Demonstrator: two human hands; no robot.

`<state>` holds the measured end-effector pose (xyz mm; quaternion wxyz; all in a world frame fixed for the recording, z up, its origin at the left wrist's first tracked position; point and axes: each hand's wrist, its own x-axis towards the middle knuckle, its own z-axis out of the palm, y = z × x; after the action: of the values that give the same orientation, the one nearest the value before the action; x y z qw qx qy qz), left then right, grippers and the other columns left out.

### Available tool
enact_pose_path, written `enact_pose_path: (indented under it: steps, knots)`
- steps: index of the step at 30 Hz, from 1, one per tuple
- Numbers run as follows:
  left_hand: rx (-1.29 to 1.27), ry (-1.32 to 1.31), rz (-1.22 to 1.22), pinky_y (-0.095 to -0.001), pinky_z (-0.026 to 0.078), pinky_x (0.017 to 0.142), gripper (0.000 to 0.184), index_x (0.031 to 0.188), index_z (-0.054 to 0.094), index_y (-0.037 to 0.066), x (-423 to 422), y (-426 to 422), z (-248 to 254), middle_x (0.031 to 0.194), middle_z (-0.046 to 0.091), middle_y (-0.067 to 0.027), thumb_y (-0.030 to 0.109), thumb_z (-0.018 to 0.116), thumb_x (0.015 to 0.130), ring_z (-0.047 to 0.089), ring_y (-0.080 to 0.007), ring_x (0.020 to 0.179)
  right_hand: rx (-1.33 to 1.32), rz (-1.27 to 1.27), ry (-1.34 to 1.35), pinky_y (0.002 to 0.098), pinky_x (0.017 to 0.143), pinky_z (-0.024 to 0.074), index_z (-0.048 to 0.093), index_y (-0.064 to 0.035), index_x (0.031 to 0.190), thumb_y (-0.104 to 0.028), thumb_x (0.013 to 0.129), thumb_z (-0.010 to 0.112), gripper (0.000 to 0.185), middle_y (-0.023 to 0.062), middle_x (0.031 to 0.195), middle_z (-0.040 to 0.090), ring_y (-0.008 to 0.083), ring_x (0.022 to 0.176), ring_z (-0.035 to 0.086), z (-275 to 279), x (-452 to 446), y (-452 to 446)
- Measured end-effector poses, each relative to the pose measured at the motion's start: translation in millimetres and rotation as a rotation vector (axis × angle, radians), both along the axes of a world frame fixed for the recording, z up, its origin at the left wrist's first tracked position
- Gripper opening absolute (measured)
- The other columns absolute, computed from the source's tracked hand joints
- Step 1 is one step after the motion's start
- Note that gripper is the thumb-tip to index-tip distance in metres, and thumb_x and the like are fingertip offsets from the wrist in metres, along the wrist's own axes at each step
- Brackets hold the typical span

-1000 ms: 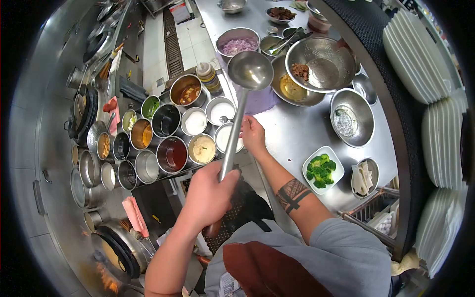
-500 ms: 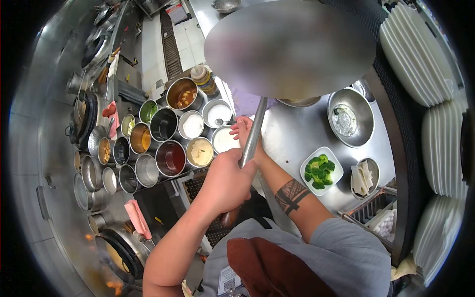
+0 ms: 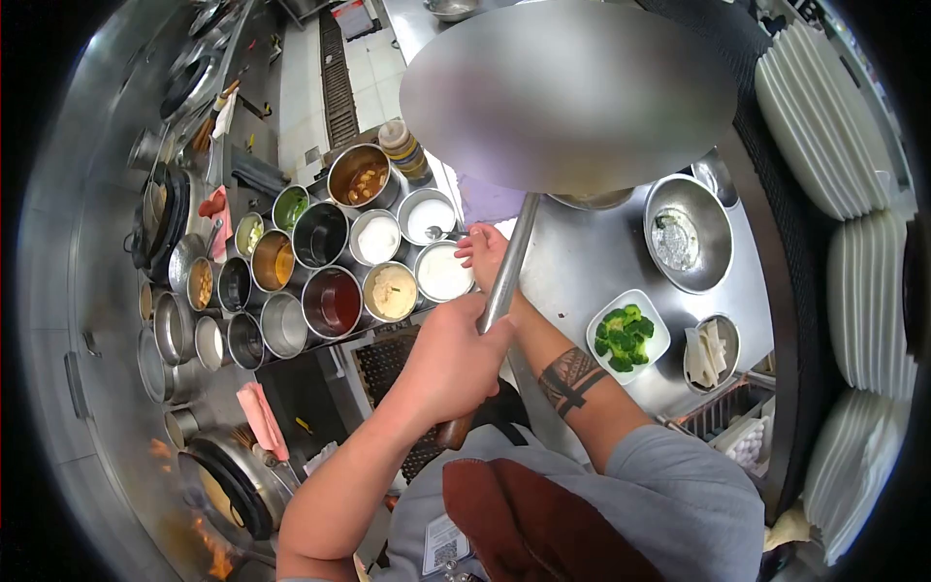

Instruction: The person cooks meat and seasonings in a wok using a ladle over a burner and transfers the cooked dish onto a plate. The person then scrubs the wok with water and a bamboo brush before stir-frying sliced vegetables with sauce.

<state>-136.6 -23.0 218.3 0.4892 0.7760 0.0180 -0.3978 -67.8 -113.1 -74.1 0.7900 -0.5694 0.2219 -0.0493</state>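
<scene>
My left hand (image 3: 448, 357) is closed around the steel handle of a long-handled tool (image 3: 511, 257) with a wooden end. The tool slants up across the middle, and its far end is hidden behind a blurred patch. My right hand (image 3: 485, 254) is at the row of pots, its fingertips at the handle of a small metal spoon (image 3: 438, 233). That spoon rests in a steel pot of white powder (image 3: 424, 210). Just below the fingers stands a pot of white contents (image 3: 445, 272), and beside it a pot of pale yellow paste (image 3: 392, 291).
Several more seasoning pots (image 3: 333, 302) extend leftward. On the steel counter (image 3: 572, 272) are a broccoli dish (image 3: 628, 335), a steel bowl (image 3: 688, 233) and a bowl of pale strips (image 3: 709, 353). Plates (image 3: 819, 116) are stacked at right. Flames (image 3: 215, 548) burn beside a wok at lower left.
My right hand has moved slightly up to the spoon's handle, and the spoon has shifted a little. The long-handled tool has moved slightly right, still in my left hand.
</scene>
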Motion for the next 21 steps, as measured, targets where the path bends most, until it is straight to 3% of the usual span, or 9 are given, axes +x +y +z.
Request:
enact_pose_path:
  steps: [8,12,14,16,17,19,21]
  knots:
    - [-0.067,0.045,0.063,-0.0255,0.044,0.045,0.026,0.088,0.06,-0.001,-11,24,-7,0.066,0.056,-0.0005,0.022,0.06,0.099,0.056,-0.0093,0.048,-0.019,0.076,0.042,0.0289,0.065,0.0566,0.055,0.005,0.126,-0.024,0.104,0.049,0.037,0.0141,0.095,0.069,0.0199,0.078,0.071,-15,1,-2]
    - [-0.19,0.186,0.195,-0.0227,0.04,0.043,0.019,0.091,0.063,0.003,-44,79,0,0.066,0.055,0.0019,0.021,0.063,0.099,0.052,-0.0058,0.047,0.23,0.073,-0.021,0.0318,0.061,0.0566,0.056,0.0014,0.128,-0.022,0.102,0.053,0.035,0.0151,0.098,0.068,0.0249,0.077,0.07,-39,4,-10]
    - [-0.264,0.221,0.311,-0.022,0.04,0.043,0.02,0.096,0.065,0.003,-78,121,11,0.066,0.055,0.0023,0.024,0.064,0.099,0.051,-0.0049,0.047,0.286,0.154,-0.046,0.0332,0.067,0.0574,0.057,0.0006,0.127,-0.03,0.103,0.052,0.039,0.0151,0.101,0.068,0.0234,0.082,0.07,-69,9,-24]
    - [-0.348,0.255,0.444,-0.0209,0.039,0.044,0.022,0.106,0.067,0.002,-125,166,26,0.069,0.056,0.0019,0.023,0.065,0.099,0.05,-0.0043,0.05,-0.014,0.165,-0.057,0.0299,0.065,0.0566,0.059,0.0007,0.126,-0.035,0.103,0.053,0.043,0.015,0.1,0.07,0.0197,0.081,0.07,-35,2,-12]
    - [-0.327,0.231,0.546,-0.0221,0.039,0.042,0.021,0.1,0.065,0.002,-153,185,36,0.067,0.055,0.002,0.023,0.063,0.1,0.051,-0.0048,0.048,-0.164,0.162,-0.053,0.0283,0.065,0.0563,0.06,0.0007,0.126,-0.038,0.103,0.054,0.045,0.015,0.099,0.071,0.0179,0.081,0.07,-15,0,-5]
    - [-0.309,0.183,0.691,-0.0233,0.039,0.041,0.022,0.094,0.064,0.003,-209,221,55,0.066,0.054,0.002,0.024,0.062,0.101,0.051,-0.0053,0.047,-0.226,0.203,-0.046,0.0283,0.067,0.0572,0.057,0.0015,0.128,-0.035,0.106,0.05,0.043,0.0157,0.102,0.071,0.019,0.084,0.07,-24,9,-8]
    - [-0.322,0.113,1.066,-0.0221,0.038,0.041,0.022,0.109,0.068,0.001,-267,243,69,0.066,0.055,0.002,0.02,0.064,0.1,0.049,-0.0049,0.046,-0.192,0.226,-0.061,0.0277,0.066,0.0563,0.057,0.0016,0.127,-0.03,0.106,0.051,0.039,0.0141,0.101,0.069,0.0183,0.082,0.069,-24,13,-11]
